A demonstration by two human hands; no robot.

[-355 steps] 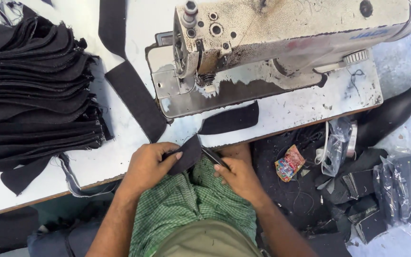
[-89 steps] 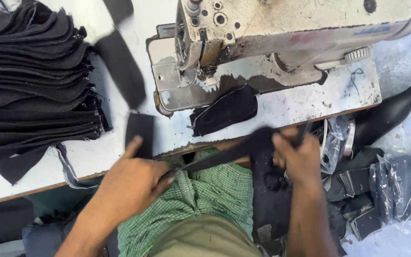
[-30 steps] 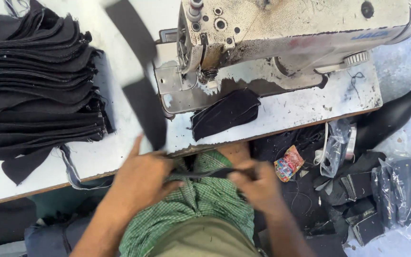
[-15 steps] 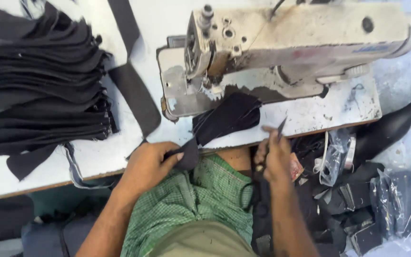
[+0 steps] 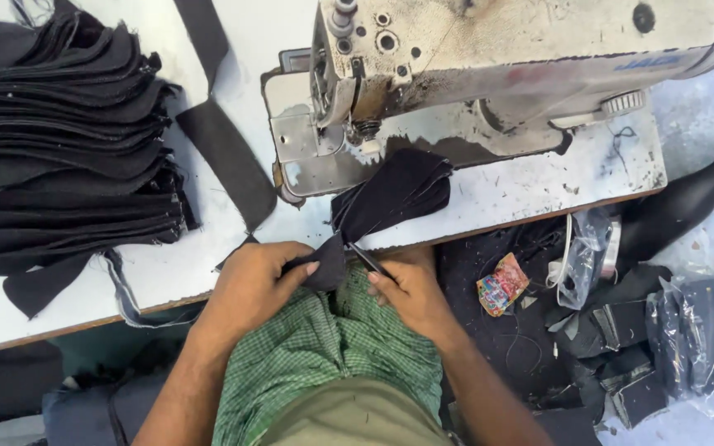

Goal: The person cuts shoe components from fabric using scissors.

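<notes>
Between hands, snips (image 5: 368,260) pointing up-left.

The fabric stack (image 5: 59,149) walls the left of the bench (image 5: 233,74); the sewing machine (image 5: 506,58) blocks the back; between runs a narrow strip.

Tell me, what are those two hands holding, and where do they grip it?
The left hand pinches a black fabric piece at its near end. The right hand holds small thread snips by the handle end, blades at the fabric.

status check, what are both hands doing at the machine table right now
Left hand pinching black fabric piece at table edge. Right hand holding small metal snips against it. Sewn black pieces bunched by sewing machine.
</notes>
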